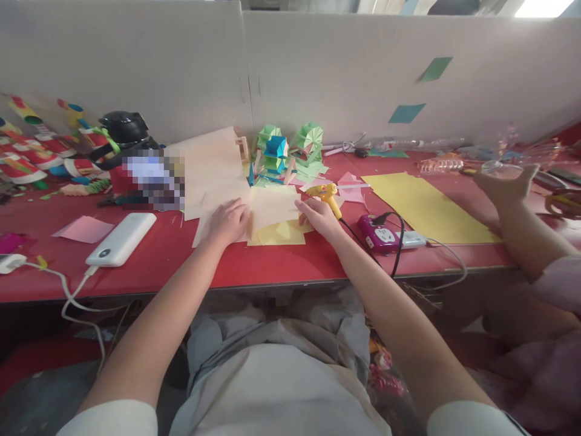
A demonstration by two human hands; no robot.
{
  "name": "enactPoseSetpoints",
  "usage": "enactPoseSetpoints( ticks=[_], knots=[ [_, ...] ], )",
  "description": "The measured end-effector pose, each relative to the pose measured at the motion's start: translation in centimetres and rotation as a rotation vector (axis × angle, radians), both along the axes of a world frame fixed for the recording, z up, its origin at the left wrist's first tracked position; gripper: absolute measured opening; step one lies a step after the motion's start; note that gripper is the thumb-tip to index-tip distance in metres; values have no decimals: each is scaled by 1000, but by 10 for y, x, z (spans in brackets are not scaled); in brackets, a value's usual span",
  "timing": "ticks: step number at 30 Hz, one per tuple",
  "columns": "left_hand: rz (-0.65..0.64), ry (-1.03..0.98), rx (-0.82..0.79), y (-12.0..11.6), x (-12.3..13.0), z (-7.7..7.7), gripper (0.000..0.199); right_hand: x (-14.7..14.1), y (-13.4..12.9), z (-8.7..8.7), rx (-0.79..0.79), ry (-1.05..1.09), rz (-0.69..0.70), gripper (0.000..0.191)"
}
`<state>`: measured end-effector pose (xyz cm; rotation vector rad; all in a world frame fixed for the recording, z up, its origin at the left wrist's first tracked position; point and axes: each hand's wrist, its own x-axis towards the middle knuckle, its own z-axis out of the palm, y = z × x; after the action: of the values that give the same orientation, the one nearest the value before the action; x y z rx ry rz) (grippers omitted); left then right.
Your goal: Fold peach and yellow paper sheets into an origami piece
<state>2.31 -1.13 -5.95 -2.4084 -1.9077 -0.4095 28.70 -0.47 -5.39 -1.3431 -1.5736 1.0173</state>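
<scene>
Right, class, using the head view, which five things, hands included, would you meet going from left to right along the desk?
White power bank → the person's left hand → the person's right hand → purple socket block → another person's hand.

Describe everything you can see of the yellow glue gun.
The yellow glue gun, apparently plastic, sits on the red desk just beyond the right hand. Its front end seems to point left; its handle slants down to the right. A dark cord leaves the handle's end, and a pale, translucent rod shows at its rear. Whether the hand touches it is unclear.
</scene>
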Motion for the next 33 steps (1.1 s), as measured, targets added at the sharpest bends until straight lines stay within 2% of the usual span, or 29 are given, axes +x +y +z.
enactPoseSetpoints(
  ticks=[7,11,16,24,33],
  knots=[
    [-4,19,-130,-3,-2,-4,51,-2,-2,4,-19,65,15,44],
    [-3,19,-153,-4,-1,-4,52,-4,-3,7,-67,97,11,38],
    [-10,18,-134,-5,-1,-5,50,-4,-2,5,-92,74,-18,19],
    [1,50,-173,-1,-3,-8,55,1,1,-1,-2,-175,-101,17],
    [15,31,-210,0,-3,-9,59,2,2,-2,-14,-224,-116,18]
  ],
)
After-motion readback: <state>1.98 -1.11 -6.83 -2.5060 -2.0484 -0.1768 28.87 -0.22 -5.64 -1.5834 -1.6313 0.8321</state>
